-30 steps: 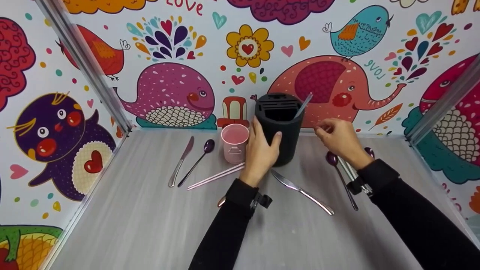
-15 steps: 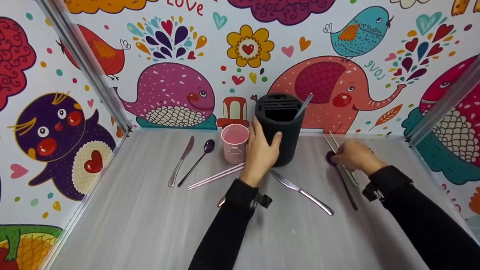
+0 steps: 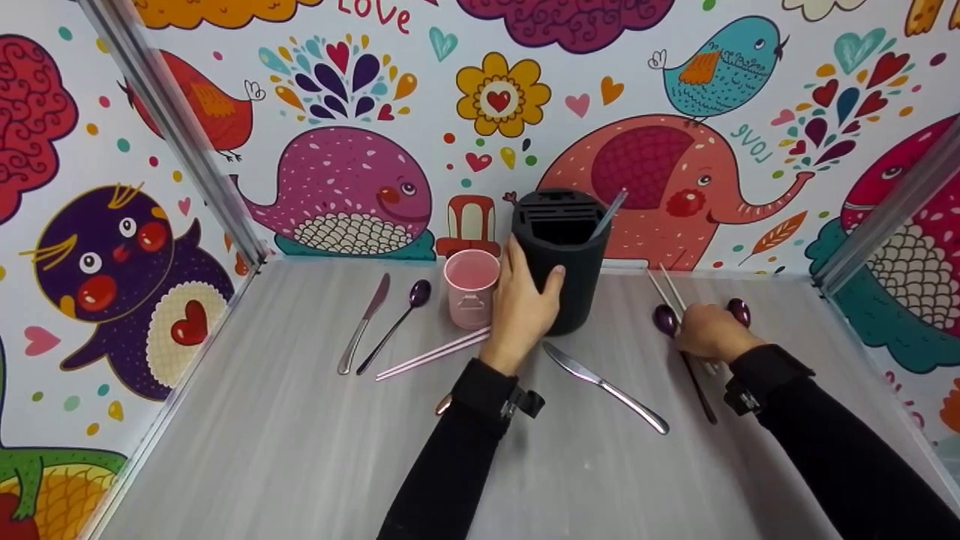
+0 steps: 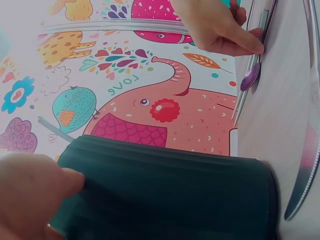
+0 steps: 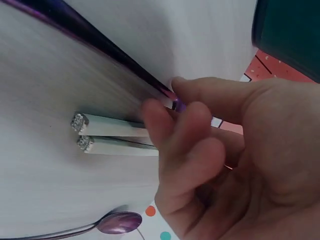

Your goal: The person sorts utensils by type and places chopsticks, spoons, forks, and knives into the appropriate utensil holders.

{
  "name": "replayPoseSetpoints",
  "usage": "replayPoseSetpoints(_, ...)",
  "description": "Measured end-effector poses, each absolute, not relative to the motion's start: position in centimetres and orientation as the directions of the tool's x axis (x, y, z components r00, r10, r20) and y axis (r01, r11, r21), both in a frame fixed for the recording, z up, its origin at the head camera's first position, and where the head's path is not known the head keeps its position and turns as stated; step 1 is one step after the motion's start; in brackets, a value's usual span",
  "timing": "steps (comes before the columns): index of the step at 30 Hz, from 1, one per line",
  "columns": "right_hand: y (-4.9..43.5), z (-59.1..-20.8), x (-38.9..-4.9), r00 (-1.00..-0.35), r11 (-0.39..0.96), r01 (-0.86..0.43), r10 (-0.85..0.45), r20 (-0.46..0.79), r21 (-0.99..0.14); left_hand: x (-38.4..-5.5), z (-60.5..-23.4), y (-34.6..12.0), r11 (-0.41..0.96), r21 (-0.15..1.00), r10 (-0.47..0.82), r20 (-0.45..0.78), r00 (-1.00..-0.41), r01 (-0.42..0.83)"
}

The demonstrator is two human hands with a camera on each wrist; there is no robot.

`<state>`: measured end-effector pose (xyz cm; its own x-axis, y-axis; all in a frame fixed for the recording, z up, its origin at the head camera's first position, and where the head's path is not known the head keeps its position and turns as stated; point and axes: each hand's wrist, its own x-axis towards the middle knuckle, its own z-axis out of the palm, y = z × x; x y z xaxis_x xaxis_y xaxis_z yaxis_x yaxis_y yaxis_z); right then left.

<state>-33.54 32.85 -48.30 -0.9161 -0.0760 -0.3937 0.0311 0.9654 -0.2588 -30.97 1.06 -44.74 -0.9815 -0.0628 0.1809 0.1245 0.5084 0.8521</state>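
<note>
In the head view my left hand grips the side of a dark utensil holder, thumb on its front. A thin clear stick leans out of the holder's slotted top. My right hand is low over the table at the right, fingers curled over a pair of pale green chopsticks. The chopsticks run behind the curled fingers in the right wrist view. Beside them lies a purple spoon, its neck close to the thumb tip. Another purple spoon lies right of the hand.
A pink cup stands left of the holder, with pink chopsticks in front. Farther left lie a knife and a dark spoon. Another knife lies between the arms. A patterned wall rises behind.
My right hand has come down from near the back wall onto the chopsticks beside the spoon, uncovering their far ends. My left hand and the holder stay in place.
</note>
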Motion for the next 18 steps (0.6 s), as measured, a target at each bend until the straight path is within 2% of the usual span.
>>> replayPoseSetpoints(10,32.6,-49.3,-33.9,-0.895,0.936,0.113,-0.051,-0.444,-0.334,-31.0,-44.6,1.0,0.516,0.851,-0.066,0.153,-0.986,0.098)
replayPoseSetpoints(14,32.4,-49.6,-34.0,-0.879,0.903,0.135,-0.08,-0.469,-0.407,-31.1,-44.6,1.1,0.515,0.854,-0.069,0.127,-0.99,0.073)
replayPoseSetpoints(18,32.1,-49.6,-34.2,-0.898,0.851,0.114,-0.133,-0.42,-0.513,-31.2,-44.6,1.1,0.516,0.854,-0.069,0.116,-0.991,0.064)
